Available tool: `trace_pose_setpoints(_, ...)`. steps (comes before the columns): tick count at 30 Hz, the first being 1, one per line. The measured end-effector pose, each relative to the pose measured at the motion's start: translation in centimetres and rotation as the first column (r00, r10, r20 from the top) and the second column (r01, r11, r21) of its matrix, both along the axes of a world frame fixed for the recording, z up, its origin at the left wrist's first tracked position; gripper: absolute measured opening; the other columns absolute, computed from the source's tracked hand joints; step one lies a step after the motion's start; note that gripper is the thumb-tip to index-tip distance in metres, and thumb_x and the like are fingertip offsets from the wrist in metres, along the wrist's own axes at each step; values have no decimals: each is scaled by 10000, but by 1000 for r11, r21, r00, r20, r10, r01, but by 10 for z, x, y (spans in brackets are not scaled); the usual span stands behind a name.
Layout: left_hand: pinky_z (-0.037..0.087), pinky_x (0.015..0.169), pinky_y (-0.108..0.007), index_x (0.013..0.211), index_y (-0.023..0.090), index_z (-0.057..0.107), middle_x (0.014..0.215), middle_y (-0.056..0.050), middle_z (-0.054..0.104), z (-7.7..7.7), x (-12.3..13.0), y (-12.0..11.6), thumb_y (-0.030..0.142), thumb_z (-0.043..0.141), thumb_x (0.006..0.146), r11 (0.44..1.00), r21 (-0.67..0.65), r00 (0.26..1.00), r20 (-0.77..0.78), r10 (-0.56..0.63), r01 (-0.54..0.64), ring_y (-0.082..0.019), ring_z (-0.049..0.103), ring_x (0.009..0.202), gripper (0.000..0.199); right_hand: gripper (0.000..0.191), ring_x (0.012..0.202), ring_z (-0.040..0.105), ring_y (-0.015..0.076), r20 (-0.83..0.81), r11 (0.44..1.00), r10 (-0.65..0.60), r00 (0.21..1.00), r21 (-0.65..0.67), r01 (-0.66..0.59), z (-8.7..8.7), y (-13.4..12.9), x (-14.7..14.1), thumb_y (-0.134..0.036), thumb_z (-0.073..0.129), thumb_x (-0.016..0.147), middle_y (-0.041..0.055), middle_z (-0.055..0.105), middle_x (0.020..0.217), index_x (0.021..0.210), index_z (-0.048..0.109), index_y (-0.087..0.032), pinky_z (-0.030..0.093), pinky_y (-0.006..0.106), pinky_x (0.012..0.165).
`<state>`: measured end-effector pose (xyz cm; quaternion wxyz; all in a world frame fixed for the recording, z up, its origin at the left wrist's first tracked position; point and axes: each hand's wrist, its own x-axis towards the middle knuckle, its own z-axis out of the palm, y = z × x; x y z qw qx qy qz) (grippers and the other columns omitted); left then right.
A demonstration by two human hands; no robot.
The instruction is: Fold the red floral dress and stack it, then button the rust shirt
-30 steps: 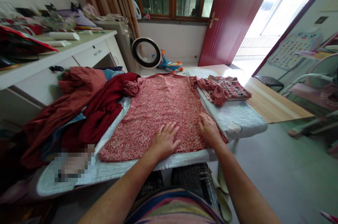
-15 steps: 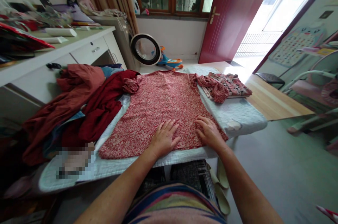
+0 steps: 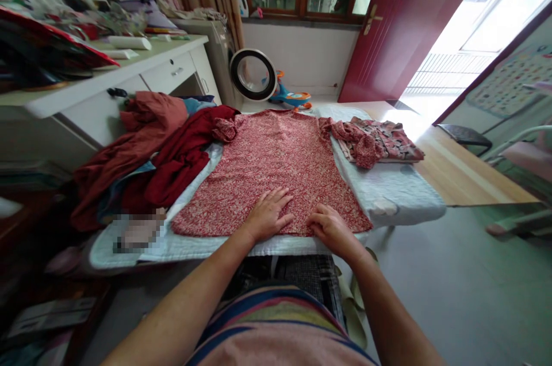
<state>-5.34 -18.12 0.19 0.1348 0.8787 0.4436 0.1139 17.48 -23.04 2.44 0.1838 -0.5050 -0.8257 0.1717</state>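
Note:
A red blouse [image 3: 276,165] with a small pale floral print lies spread out, its hem toward me and its sleeves bunched at the far corners. My left hand [image 3: 268,215] rests flat on its lower middle, fingers stretched out. Just right of it, near the hem, my right hand [image 3: 331,229] has its fingers drawn together, pinching the cloth. Beneath the blouse is a pale blue quilted cover [image 3: 397,185].
Dark red and rust clothes [image 3: 142,130] are heaped on the left. Folded patterned clothing [image 3: 399,145] sits at the far right, partly under a sleeve. A white desk [image 3: 168,73] stands left, a washing machine with its round door [image 3: 253,74] open behind.
My right hand has shifted left toward my left hand, and its spread fingers have come together on the cloth. My left hand stays flat. The camera view has turned slightly left.

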Motion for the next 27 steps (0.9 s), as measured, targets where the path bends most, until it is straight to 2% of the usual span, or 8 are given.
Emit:
trace_pose_setpoints(2,175,1200,-486,1439,246,437,1577,-56,337,0,0,0,553,456,928,1000,-6,1000,-1,-8,8,-258,242,1469,597,168,838,519,166,-36,1000,8,999,-16,-9,2,-1,-1,-109,570,888,32,593,852,826,697,-199,400,284,783)
trace_pose_setpoints(7,154,1206,-481,1442,250,437,1567,-55,356,2,1,-1,544,482,916,1000,-7,1000,6,-3,3,-247,228,1473,604,186,931,517,182,-89,1000,24,996,20,-22,0,-1,-10,-134,552,904,49,606,958,990,698,-211,400,309,865)
trace_pose_setpoints(14,162,1208,-479,1391,263,501,1547,-33,394,8,0,-1,449,429,962,997,-69,997,67,26,-21,-224,248,1469,473,269,810,531,150,-79,982,88,993,-163,-100,12,-1,-11,5,462,814,17,589,816,755,643,-184,403,255,759)
trace_pose_setpoints(21,164,1212,-474,1380,257,507,1548,-26,395,6,-2,-1,411,472,948,998,-62,996,85,13,-7,-226,245,1470,459,112,884,515,175,-24,986,61,998,-153,-64,17,-6,-15,-84,597,791,30,574,883,828,633,-183,407,279,799)
trace_pose_setpoints(27,166,1208,-481,1366,248,520,1527,-27,427,4,-3,0,420,454,956,998,-59,992,123,-4,11,-227,275,1456,449,158,870,526,164,-62,985,-17,998,-170,6,12,-9,-16,-59,551,837,27,574,860,787,638,-181,406,274,800)
